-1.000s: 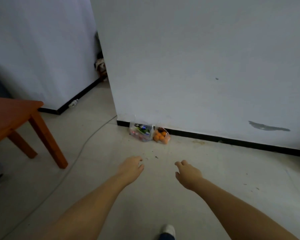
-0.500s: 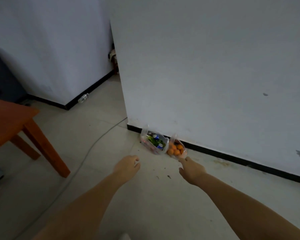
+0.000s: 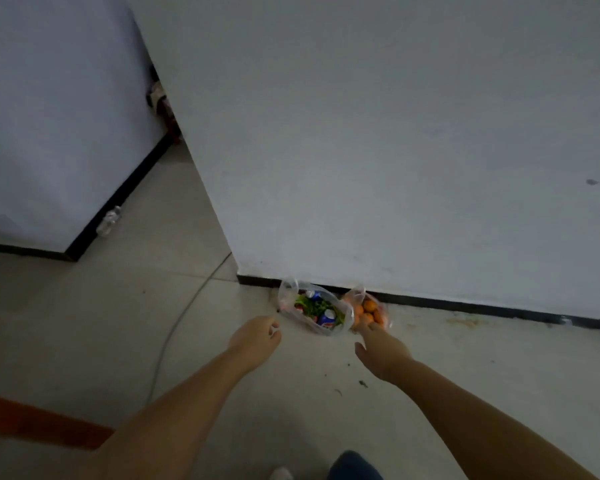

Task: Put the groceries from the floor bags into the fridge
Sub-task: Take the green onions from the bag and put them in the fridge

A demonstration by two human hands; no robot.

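Note:
Two clear plastic bags stand on the floor against the white wall's black skirting. The left bag holds green leaves and blue cans. The right bag holds oranges. My right hand reaches out with its fingertips at the near edge of the orange bag, holding nothing. My left hand hovers just left of the greens bag, fingers loosely curled and empty. No fridge shows in this view.
A grey cable runs across the tiled floor left of the bags. An empty plastic bottle lies by the far skirting. The edge of an orange-brown table sits at lower left. The wall corner juts out beside the bags.
The view has closed in on the bags and the table has slid down to the lower left. Both hands have stretched forward, the right one reaching the orange bag.

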